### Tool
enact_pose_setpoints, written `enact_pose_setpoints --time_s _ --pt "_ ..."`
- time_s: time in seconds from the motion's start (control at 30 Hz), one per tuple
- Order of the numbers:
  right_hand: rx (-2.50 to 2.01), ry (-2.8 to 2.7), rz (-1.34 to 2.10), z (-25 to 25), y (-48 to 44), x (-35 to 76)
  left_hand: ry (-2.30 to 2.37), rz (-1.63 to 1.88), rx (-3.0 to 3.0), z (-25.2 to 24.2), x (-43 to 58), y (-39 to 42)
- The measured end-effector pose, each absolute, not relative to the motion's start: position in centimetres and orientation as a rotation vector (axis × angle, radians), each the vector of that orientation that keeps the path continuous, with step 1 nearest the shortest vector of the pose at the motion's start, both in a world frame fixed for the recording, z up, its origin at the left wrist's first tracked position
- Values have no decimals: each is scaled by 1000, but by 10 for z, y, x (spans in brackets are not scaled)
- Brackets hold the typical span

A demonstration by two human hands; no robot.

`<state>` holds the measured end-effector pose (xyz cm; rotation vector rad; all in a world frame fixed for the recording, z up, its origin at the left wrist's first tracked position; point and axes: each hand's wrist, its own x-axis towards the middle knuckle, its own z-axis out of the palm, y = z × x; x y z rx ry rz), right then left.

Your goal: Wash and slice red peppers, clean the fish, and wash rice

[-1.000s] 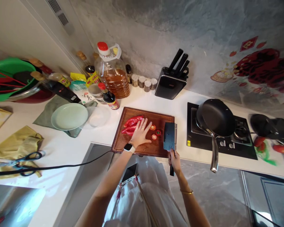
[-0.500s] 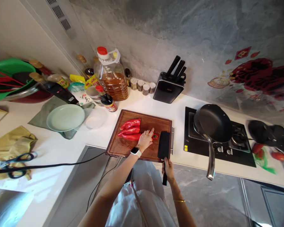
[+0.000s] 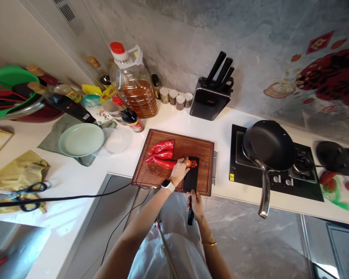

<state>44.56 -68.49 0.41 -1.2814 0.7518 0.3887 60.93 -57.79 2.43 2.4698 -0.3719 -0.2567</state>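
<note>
Three long red peppers lie side by side on a brown wooden cutting board. My left hand, a watch on its wrist, is closed down on the end of the nearest pepper. My right hand grips the black handle of a dark cleaver, whose blade lies flat on the board right beside my left hand. Small cut pepper pieces rest on top of the blade.
A pale green plate and a clear lid sit left of the board. Oil jug, sauce bottles and spice jars line the wall, beside a knife block. A black pan sits on the stove at right. Scissors lie far left.
My right hand slid the cleaver leftward across the board, under the cut pepper pieces and up to my left hand. My left hand went from flat on the peppers to closed on one pepper's end.
</note>
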Motion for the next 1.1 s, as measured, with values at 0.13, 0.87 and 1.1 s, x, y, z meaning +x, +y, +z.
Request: enact_pose_setpoints --time_s 0.13,0.87,1.1 --pt "-1273 701 407 7 -680 443 -337 -241 2457 30 599 -575" --pt "-1517 353 583 74 -661 475 151 382 1701 104 553 -541" --pt "-1542 -22 893 98 -628 516 448 737 1889 130 531 -495"
